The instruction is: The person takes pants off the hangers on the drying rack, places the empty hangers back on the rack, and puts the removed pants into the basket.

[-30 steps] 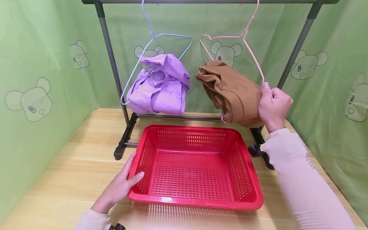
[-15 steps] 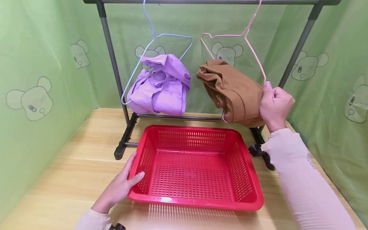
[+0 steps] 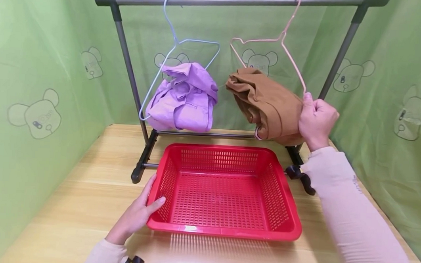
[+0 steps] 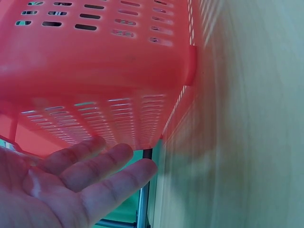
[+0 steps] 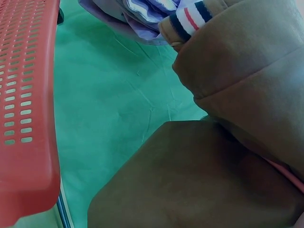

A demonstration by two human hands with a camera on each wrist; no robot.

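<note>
My left hand point(image 3: 137, 214) holds the near left edge of a red plastic basket point(image 3: 223, 230), thumb over the rim and fingers along the outside wall. In the left wrist view those fingers point(image 4: 102, 168) extend beneath the slotted side. On the right, my right hand point(image 3: 317, 120) is in a fist around the lower right corner of a pink hanger point(image 3: 292, 63). A folded brown garment point(image 3: 269, 101) drapes over that hanger, against the fist. In the right wrist view the brown garment point(image 5: 247, 61) shows a striped band, and the right hand is almost wholly hidden.
A grey clothes rack point(image 3: 231, 0) with black feet stands behind the basket. From its rail hangs a blue hanger point(image 3: 197, 40) bearing a folded purple garment point(image 3: 188, 102). Green curtains point(image 3: 37, 98) enclose the wooden table point(image 3: 85, 204) on the sides and back.
My right hand, the pink hanger and the brown garment have shifted slightly to the right. The left hand and the basket look unmoved.
</note>
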